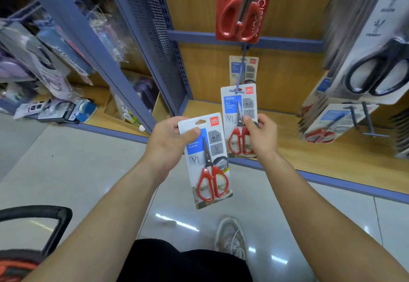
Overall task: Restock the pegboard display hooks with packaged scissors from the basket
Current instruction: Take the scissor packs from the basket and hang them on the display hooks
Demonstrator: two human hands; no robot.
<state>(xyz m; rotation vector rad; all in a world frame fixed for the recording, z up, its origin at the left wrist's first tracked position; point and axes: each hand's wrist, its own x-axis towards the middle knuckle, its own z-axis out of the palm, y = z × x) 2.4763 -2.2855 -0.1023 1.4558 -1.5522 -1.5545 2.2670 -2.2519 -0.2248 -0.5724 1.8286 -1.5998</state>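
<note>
My left hand [170,138] pinches the top corner of a carded pack of red-handled scissors [208,164], which hangs tilted over the floor. My right hand [262,133] grips a second such pack [238,113], whose top slot sits at the tip of a blue display hook [240,76]. Another pack [243,69] hangs further back on that hook. The basket [33,237] shows at the bottom left, with a black handle and an orange rim.
A large red scissors pack [241,9] hangs above the hook. Black-handled scissors packs [374,71] and more red-handled ones [327,124] hang at the right. A blue perforated panel [152,38] divides off the left shelves of stationery. My shoe [231,237] stands on the glossy floor.
</note>
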